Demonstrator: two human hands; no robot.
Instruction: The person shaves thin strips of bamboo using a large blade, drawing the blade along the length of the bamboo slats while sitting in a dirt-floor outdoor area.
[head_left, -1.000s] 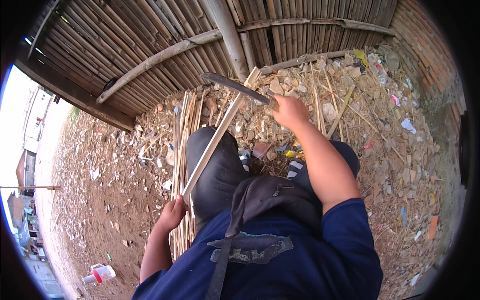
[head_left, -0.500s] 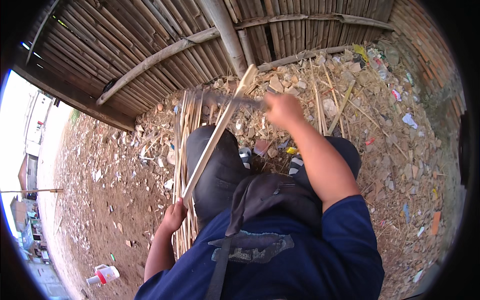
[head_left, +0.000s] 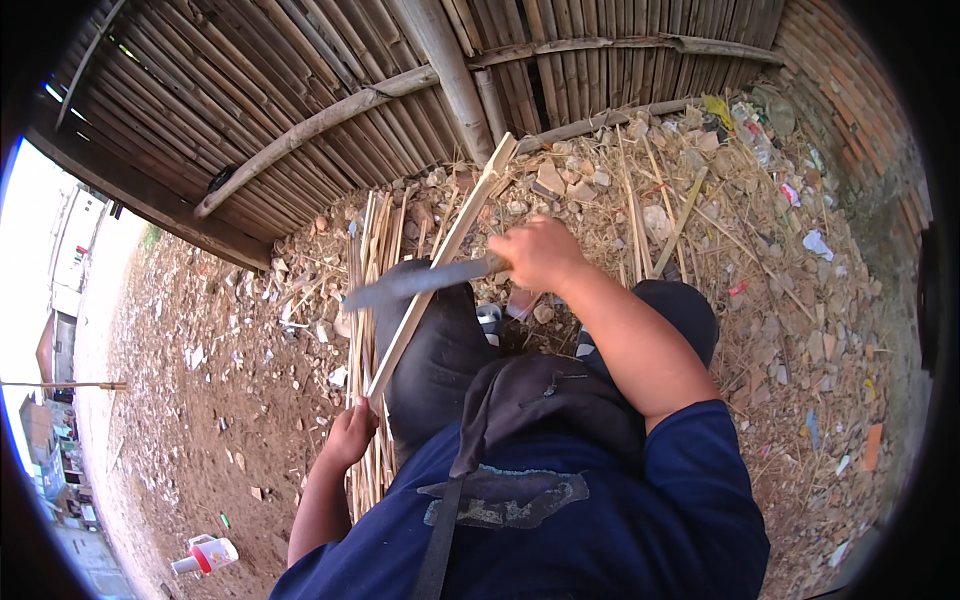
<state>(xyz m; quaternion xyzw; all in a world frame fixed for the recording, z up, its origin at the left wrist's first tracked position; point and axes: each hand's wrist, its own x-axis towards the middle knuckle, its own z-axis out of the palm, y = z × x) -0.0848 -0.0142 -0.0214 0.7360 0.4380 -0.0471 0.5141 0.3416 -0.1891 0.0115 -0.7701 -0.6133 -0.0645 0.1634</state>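
Fingers of the left hand [head_left: 352,434] close around the lower end of a long, pale split strip [head_left: 456,237], beside the left thigh, while those of the right hand [head_left: 541,256] wrap around the handle [head_left: 497,263] of a long-bladed knife [head_left: 390,288]. The strip slants up and away to the right over the left leg [head_left: 440,350], its far end near the foot of a bamboo wall [head_left: 330,130]. Pointing left, the blade crosses it about midway; whether the two touch cannot be told. Thin strips [head_left: 362,345] lie bundled along the outer side of that leg. A dark bag [head_left: 540,405] rests across the lap, its strap [head_left: 442,530] running over a navy shirt [head_left: 620,500]. Sandals [head_left: 489,318] show between the knees. Stony, straw-strewn ground [head_left: 570,180] spreads ahead, with thin sticks [head_left: 636,225] beyond the right knee [head_left: 680,312]. A brick wall [head_left: 850,90] rises at far right; at lower left lies a white plastic jug with a red band [head_left: 218,551].
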